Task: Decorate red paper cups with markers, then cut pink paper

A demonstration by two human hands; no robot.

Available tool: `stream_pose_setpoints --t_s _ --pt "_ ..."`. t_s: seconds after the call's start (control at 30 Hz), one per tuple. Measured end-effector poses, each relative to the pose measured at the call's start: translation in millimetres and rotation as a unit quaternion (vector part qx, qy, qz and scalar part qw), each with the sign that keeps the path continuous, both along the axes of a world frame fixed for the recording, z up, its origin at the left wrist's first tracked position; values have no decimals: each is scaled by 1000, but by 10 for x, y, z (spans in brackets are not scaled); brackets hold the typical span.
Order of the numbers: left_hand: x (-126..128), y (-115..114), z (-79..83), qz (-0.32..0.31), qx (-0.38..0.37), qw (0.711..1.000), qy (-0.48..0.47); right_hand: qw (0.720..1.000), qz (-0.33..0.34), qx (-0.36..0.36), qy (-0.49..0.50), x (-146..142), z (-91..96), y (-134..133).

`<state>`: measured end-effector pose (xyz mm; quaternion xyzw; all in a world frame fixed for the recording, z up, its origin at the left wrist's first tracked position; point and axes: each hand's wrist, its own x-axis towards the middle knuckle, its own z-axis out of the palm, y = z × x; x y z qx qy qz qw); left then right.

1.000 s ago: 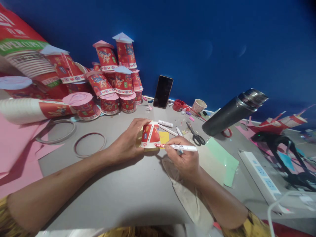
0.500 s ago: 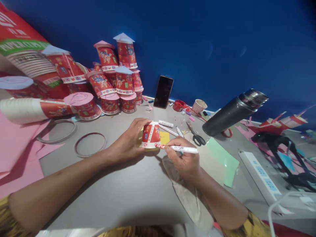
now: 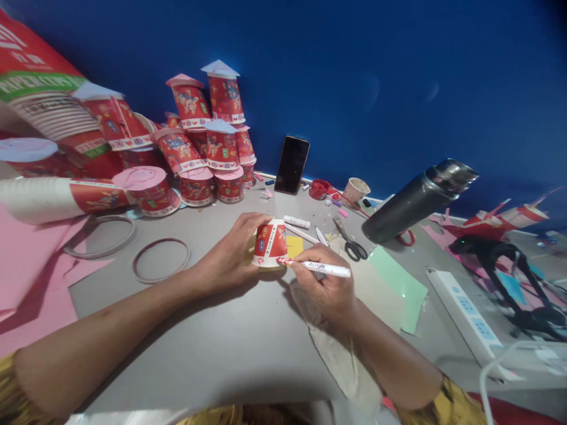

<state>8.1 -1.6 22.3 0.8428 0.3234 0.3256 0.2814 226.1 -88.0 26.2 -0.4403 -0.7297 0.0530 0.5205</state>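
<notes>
A red and white printed paper cup [image 3: 271, 243] is upside down over the grey table, its wide rim low. My left hand [image 3: 237, 248] is closed around the cup's left side. Between the fingers of my right hand [image 3: 330, 283] is a white acrylic marker [image 3: 328, 269], its red-marked tip end against the white band near the cup's rim. Small red marks show on that band. Just behind the cup lie a white marker or cap [image 3: 297, 222] and a yellow paper piece [image 3: 294, 245].
Stacked red cups with paper cone roofs [image 3: 221, 147] stand at the back left. Tape rings [image 3: 162, 260] lie left. A phone [image 3: 292, 165] leans on the wall. Scissors [image 3: 354, 249], a dark flask [image 3: 410, 206], green paper [image 3: 401, 289] and a power strip [image 3: 469, 316] lie right.
The view has shifted very slightly. My right hand and the marker have moved a little left along the cup's band; my left hand still holds the cup in place.
</notes>
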Motion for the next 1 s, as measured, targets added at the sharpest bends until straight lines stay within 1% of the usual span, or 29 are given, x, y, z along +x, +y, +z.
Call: stream_pose_setpoints --t_s 0.1,0.23,0.37,0.47,0.67,0.73,0.9,1.0 --pt "-7 -8 -5 -4 9 1000 7 1000 -13 -4 -2 15 8 -2" --pt "7 -29 -2 11 1 1000 2 999 -29 -18 8 32 17 -14" --pt "20 -28 -4 15 -13 1000 0 1000 -18 -18 1 11 0 -8" --pt "13 -12 -21 10 -5 1000 1 1000 -10 -17 2 7 1 -5" --pt "-12 -1 -39 16 -6 1000 -7 996 -49 -66 39 68 54 -18" --pt "-15 3 -37 15 -5 1000 -7 995 -54 -71 45 80 54 -13" --pt "-15 23 -54 9 3 1000 3 997 -40 -54 36 67 23 2" --pt "-20 32 -68 12 7 1000 4 997 -32 -58 33 53 13 1"
